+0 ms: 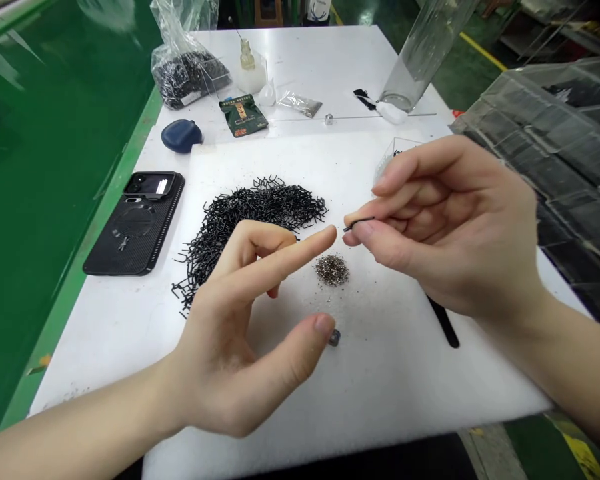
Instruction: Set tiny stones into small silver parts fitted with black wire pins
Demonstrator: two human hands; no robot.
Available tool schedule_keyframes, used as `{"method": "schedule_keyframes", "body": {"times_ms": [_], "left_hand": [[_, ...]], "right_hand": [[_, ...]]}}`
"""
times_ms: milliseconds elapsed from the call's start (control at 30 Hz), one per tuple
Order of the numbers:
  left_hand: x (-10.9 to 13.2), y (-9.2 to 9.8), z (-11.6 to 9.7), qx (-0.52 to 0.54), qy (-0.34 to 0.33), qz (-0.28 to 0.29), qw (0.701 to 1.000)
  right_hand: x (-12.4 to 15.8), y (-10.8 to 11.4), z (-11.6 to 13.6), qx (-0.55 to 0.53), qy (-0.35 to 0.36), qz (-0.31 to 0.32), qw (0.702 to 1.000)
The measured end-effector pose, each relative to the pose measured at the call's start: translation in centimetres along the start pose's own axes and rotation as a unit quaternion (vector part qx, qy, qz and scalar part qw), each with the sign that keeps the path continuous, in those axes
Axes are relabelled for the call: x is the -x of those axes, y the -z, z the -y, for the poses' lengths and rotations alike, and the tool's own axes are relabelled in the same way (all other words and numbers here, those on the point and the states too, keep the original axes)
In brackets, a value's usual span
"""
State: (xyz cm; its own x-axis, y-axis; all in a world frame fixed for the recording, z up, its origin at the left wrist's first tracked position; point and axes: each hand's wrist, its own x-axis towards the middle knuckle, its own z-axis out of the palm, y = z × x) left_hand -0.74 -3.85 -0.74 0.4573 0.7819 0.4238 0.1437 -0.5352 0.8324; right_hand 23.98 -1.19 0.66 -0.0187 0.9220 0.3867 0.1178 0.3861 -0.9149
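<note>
Between the thumb and fingers of my right hand (445, 227) is a thin black bent piece (360, 223). My left hand (250, 320) is open beside it, index finger stretched toward the piece and thumb held apart, with nothing between them. Behind my left hand lies a large heap of similar black pieces (245, 210) on a white foam mat (290, 427). A small pile of brown metallic bits (333, 269) sits below the gap between my hands. Near my left thumb tip is a small dark metal part (335, 337).
A black phone (135, 223) and a blue case (181, 136) lie at left. Farther back are a green packet (243, 115), a filled plastic bag (183, 73), a small bottle (247, 55) and a clear cylinder (420, 60). Clear drawers (555, 133) stand right; a black tool (445, 323) lies under my right hand.
</note>
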Motion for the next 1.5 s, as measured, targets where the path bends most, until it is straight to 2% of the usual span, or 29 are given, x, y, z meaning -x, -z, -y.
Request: {"method": "schedule_keyframes", "body": {"times_ms": [300,533,700,900,1100,1200,1233,1300,1367,1500], "left_hand": [[-0.3,0.0,0.5,0.03,-0.014,0.016,0.999],[-0.4,0.1,0.7,0.029,-0.015,0.011,0.999],[-0.6,0.1,0.6,0.023,-0.013,0.009,1.0],[-0.5,0.1,0.6,0.007,-0.012,0.019,1.0],[-0.3,-0.3,1.3,0.055,-0.003,0.041,0.998],[-0.1,-0.5,1.1,0.037,-0.011,0.044,0.998],[0.0,-0.5,1.0,0.018,-0.017,0.054,0.998],[0.2,-0.5,0.6,-0.028,-0.018,0.089,0.995],[0.4,-0.5,0.3,-0.063,-0.017,0.119,0.991],[0.7,-0.7,0.3,-0.108,-0.024,0.151,0.982]], "right_hand": [[0.1,0.1,-0.3,-0.027,0.016,0.035,0.999],[0.2,0.3,0.2,0.009,0.004,0.024,1.0],[0.2,0.5,0.4,-0.001,0.027,0.037,0.999],[0.3,0.9,0.6,0.068,0.02,0.01,0.997],[0.3,0.9,1.0,0.12,0.014,-0.042,0.992],[-1.0,2.2,0.6,0.104,0.073,-0.071,0.989],[-1.8,3.0,0.3,0.107,0.102,-0.078,0.986],[-3.4,5.2,-0.1,0.155,0.105,-0.08,0.979],[-4.9,7.4,-0.3,0.218,0.088,-0.106,0.966],[-6.3,10.2,-0.3,0.345,0.001,-0.074,0.936]]}}
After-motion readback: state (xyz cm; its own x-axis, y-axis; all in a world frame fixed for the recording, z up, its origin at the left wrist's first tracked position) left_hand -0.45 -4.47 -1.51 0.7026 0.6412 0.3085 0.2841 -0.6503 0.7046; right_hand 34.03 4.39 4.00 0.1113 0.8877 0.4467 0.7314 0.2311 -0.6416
